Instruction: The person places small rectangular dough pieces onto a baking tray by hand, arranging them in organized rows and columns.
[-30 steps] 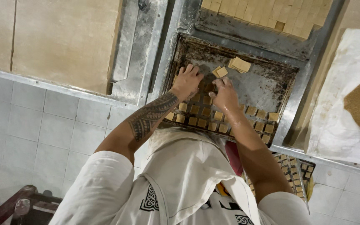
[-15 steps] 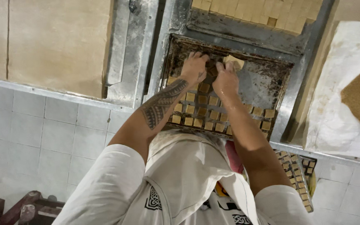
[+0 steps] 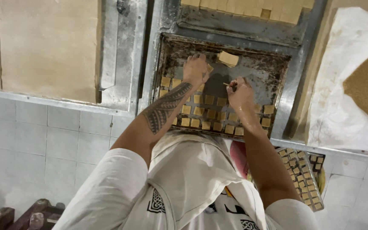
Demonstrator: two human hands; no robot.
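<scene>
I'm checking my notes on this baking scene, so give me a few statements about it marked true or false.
1. The left hand rests on the dark metal tray. True.
2. The tray is completely filled with dough squares. False: the dough squares cover only its near part; the far part is mostly bare.
3. The right hand pinches a thin dough piece. True.
4. The small stack of dough pieces lies on the tiled floor. False: it lies on the tray.
</scene>
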